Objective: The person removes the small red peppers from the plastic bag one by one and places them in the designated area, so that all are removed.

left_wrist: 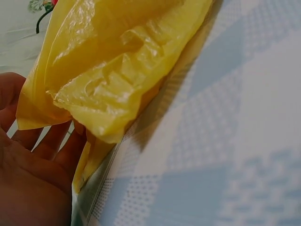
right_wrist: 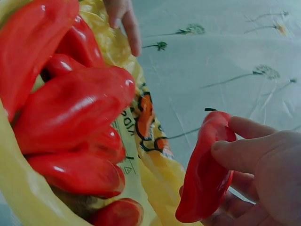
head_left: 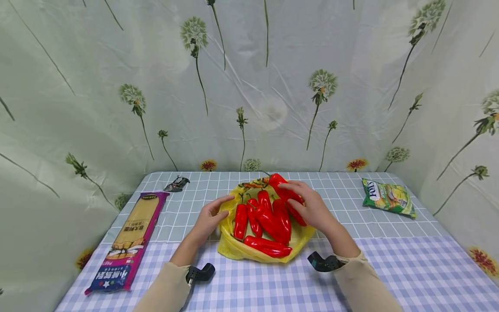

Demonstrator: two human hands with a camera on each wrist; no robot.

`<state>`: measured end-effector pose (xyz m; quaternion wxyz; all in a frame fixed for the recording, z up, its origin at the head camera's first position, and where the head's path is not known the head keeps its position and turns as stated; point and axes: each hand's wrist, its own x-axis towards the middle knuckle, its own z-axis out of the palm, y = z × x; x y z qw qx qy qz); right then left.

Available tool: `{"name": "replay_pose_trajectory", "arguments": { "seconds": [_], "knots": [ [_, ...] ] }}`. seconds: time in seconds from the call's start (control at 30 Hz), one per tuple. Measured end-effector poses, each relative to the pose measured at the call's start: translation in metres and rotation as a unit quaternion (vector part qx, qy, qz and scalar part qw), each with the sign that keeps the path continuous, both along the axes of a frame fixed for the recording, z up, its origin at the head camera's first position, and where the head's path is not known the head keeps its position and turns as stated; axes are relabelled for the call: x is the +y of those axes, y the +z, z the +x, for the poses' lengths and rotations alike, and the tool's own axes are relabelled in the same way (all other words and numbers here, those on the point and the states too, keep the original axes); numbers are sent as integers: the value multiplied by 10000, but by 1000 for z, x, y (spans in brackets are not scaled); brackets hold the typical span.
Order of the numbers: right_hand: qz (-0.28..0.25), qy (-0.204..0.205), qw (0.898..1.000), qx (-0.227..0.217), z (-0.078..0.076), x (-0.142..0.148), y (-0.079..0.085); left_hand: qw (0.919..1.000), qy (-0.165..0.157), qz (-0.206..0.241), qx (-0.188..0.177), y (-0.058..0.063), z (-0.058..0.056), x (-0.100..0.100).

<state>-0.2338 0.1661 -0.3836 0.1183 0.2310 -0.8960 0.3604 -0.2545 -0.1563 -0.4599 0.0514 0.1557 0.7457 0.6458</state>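
A yellow plastic bag [head_left: 228, 249] lies spread wide at the table's middle, with several glossy red peppers [head_left: 269, 223] inside it. Over the bag's right side my right hand [head_left: 312, 208] holds another red pepper [right_wrist: 207, 167] between thumb and fingers, its dark stem pointing up in the right wrist view. My left hand [head_left: 208, 219] is at the bag's left rim, thumb and fingers spread. In the left wrist view, a crumpled flap of the bag [left_wrist: 103, 89] covers part of that hand's fingers [left_wrist: 49, 141].
A long pasta packet [head_left: 128, 238] lies at the left, with a small dark wrapper [head_left: 177, 183] beyond it. At the back right rests a green FOX'S packet [head_left: 390, 198]. A flower-print curtain [head_left: 269, 86] hangs behind the checked tablecloth [head_left: 249, 288].
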Motion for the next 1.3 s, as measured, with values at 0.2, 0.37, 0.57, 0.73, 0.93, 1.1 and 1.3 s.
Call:
{"name": "replay_pose_trajectory", "arguments": {
  "seconds": [0.2, 0.37, 0.57, 0.73, 0.93, 1.1, 1.3],
  "knots": [
    [-406, -330, 9984, -212, -6, 14, 1, 10000, 66, 8, 19, -1, 1, 1],
    [-876, -721, 9923, -505, -13, 26, -2, 9999, 133, 8, -2, 0, 2, 1],
    [-1337, -1191, 9801, -853, -18, 35, -3, 9999, 147, 31, -50, -2, 2, 0],
    [-1612, -1480, 9694, -1113, -23, 44, -8, 9999, 107, 113, -63, -4, 0, 0],
    [-1596, -1642, 9642, -1336, -28, 55, -18, 9999, 79, 101, 45, -5, -1, -1],
    [-1505, -1772, 9596, -1587, -29, 61, -25, 9998, 64, 166, 98, -5, 0, -1],
    [-1444, -1858, 9555, -1778, -32, 67, -34, 9997, 57, 234, 104, -5, 0, 0]
  ]
}}
